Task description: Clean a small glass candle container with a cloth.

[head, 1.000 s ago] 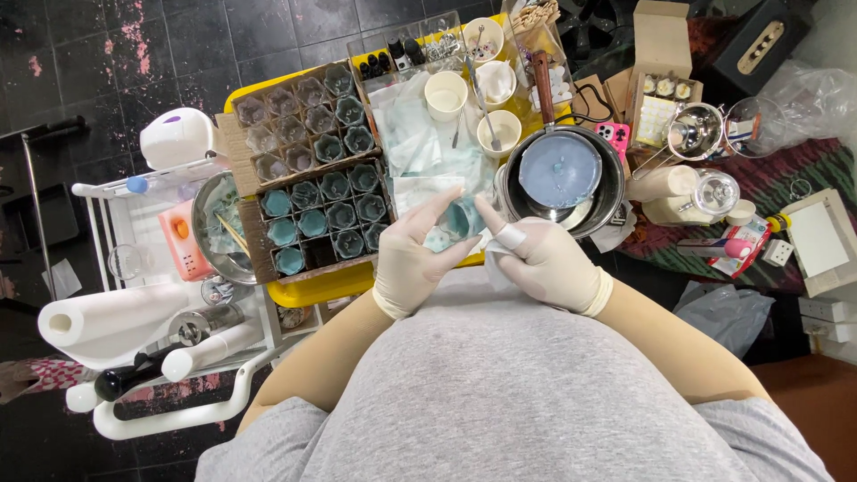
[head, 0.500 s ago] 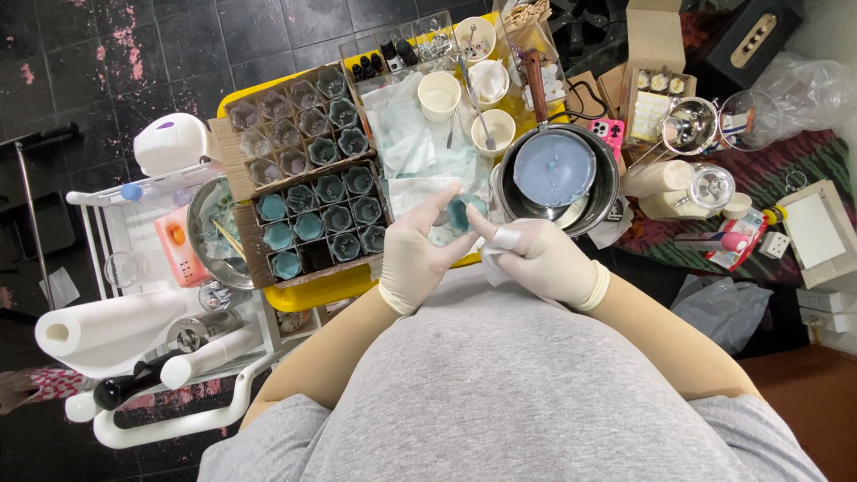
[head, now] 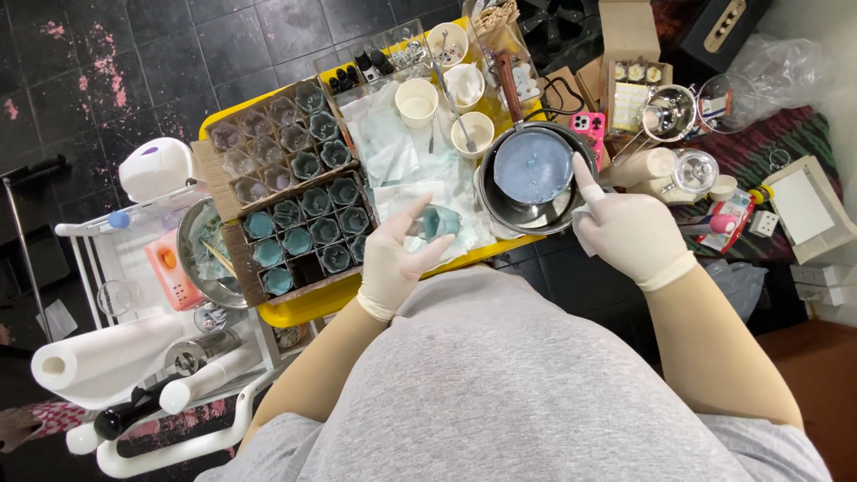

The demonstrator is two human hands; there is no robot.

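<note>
My left hand (head: pixel 393 259) keeps its grip pinched on the small teal glass (head: pixel 439 221), just left of the pot (head: pixel 533 178) over the yellow table (head: pixel 303 308). My right hand (head: pixel 629 234) has left the glass and moved to the pot's right rim, forefinger raised, the other fingers curled around a bit of white tissue (head: pixel 580 217). The box of teal glasses (head: pixel 303 234) sits farther left.

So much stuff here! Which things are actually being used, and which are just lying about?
In use:
left hand holding a small teal glass
right hand at the pot of blue liquid

Lying about:
paper roll
pink phone
white cups
</note>
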